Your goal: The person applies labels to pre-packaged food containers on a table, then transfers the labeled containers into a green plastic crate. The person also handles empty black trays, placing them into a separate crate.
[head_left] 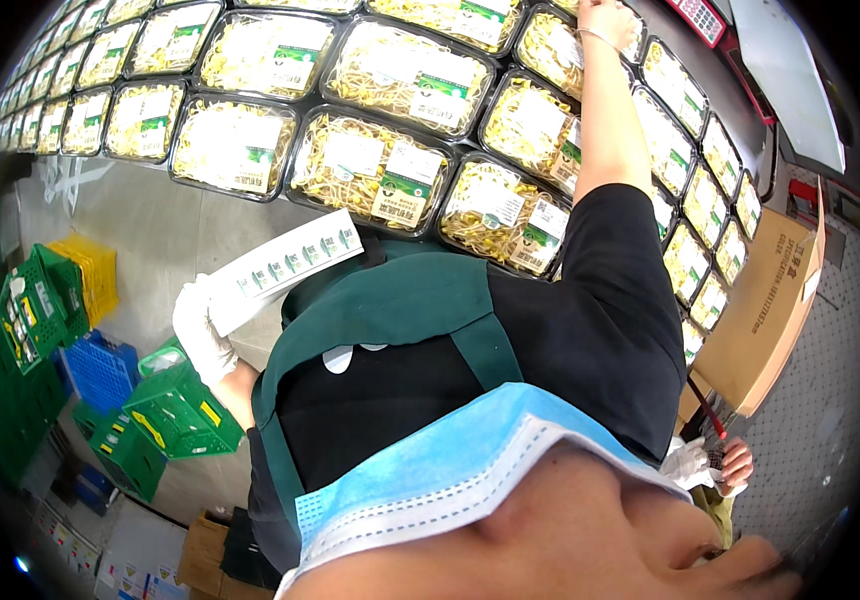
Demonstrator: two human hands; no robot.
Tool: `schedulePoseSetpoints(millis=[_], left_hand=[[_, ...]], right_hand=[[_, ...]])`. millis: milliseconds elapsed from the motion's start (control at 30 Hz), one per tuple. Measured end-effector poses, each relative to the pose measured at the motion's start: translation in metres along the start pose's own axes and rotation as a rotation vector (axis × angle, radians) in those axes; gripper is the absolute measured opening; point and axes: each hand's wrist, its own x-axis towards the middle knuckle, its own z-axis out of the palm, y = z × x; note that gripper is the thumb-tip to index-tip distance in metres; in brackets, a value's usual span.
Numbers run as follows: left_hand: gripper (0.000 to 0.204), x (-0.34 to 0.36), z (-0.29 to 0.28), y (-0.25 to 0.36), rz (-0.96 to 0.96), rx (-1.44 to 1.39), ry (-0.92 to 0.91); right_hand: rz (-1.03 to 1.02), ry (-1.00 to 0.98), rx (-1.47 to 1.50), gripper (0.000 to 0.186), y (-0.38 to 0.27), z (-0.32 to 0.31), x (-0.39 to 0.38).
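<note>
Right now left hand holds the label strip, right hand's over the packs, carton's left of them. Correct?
No, carton is right of the packs, per the head view. Rest stands: left hand holds the label strip, right hand is over the packs.

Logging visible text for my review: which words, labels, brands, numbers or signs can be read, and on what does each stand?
Wording is left uncopied; places only.
Sprout packs: green-and-white labels, larger print legible nearby, distant print too small.
White strip in the left hand: green marks, too small.
Cardboard box: dark print on its side.
Green crates: yellow and white tags, unreadable.
</note>
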Motion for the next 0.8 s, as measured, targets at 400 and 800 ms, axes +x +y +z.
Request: schedulePoseSetpoints(millis=[400,800], left_hand=[[0.015,0.000,0.026,0.010,0.142,0.247,-0.356],[0.024,-0.031,0.058,-0.001,0.169,0.338,-1.122]], right_hand=[[-0.130,0.185,0.411,0.022,0.041,0.007,-0.005],[-1.097,-0.264,0.652,0.016,-0.102,-0.193,-0.342]])
